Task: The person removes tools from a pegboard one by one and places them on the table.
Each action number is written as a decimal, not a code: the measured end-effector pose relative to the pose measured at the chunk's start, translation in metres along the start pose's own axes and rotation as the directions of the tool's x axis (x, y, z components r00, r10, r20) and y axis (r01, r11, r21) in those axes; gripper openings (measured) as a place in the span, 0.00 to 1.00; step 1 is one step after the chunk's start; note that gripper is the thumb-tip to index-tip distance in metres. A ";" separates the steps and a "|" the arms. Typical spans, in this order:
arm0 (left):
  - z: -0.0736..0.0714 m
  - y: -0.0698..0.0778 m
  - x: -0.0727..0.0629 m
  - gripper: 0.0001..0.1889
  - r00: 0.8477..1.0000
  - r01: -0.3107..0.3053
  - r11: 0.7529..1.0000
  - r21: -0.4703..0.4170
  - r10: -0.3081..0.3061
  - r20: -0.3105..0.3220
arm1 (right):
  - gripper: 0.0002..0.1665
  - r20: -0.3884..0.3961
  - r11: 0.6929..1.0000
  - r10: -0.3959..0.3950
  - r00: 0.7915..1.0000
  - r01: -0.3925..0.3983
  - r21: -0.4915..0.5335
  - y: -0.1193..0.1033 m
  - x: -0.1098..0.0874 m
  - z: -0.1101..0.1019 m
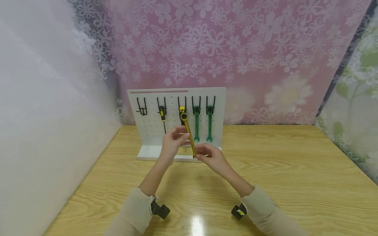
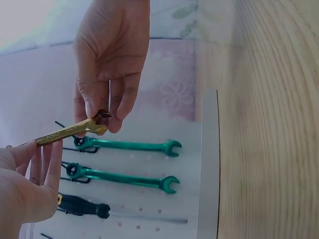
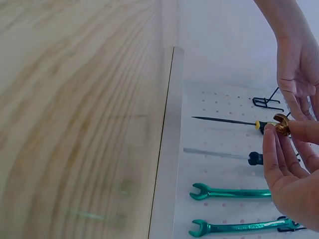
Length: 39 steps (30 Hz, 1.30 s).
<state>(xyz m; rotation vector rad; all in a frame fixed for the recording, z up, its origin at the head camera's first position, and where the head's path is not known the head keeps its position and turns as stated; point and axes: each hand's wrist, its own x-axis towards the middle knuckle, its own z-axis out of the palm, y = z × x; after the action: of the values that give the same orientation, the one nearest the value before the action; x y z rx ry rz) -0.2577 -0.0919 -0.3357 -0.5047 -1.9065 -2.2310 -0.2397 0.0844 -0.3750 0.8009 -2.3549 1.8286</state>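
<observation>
While the left hand pinches its shank and the right hand its open end, the wrench looks stiff, smooth, probably fairly light. The shank seems the surest hold.

Landmark: one white pegboard, standing at the back of the wooden table.
Green wrenches: two, hanging side by side at the right end of the pegboard.
Yellow wrenches: one, held in front of the pegboard's middle.
Screwdrivers: two on the pegboard, one with a black-and-yellow handle left of middle, one mostly hidden behind the yellow wrench.
Black hooks: five pairs along the top of the pegboard; the leftmost carries nothing.
Hands: two, left hand and right hand, both in front of the pegboard.
</observation>
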 end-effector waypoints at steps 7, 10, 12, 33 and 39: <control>0.018 -0.003 0.001 0.11 0.999 -0.007 1.000 -0.019 0.008 0.051 | 0.16 -0.055 0.999 0.035 0.998 -0.037 -0.024 0.003 -0.014 -0.013; 0.026 -0.006 0.002 0.11 0.998 -0.004 1.000 -0.016 0.005 0.068 | 0.17 -0.063 0.999 0.038 0.997 -0.039 -0.022 0.003 -0.020 -0.019; 0.031 -0.008 0.002 0.11 0.997 0.002 1.000 -0.019 0.000 0.078 | 0.18 -0.065 0.999 0.036 0.997 -0.037 -0.018 0.003 -0.024 -0.023; 0.084 -0.035 0.003 0.13 0.986 0.113 0.992 -0.064 -0.104 0.128 | 0.22 -0.116 1.000 0.005 0.993 -0.008 -0.025 0.014 -0.057 -0.061; 0.100 -0.045 0.005 0.14 0.986 0.143 0.986 -0.090 -0.133 0.101 | 0.26 -0.091 1.000 0.005 0.996 -0.005 -0.004 0.015 -0.064 -0.071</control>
<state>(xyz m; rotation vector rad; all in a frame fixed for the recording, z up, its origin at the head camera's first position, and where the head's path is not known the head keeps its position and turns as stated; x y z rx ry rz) -0.2631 0.0143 -0.3622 -0.5162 -1.9413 -2.4386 -0.2098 0.1756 -0.3894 0.6965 -2.3064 1.8201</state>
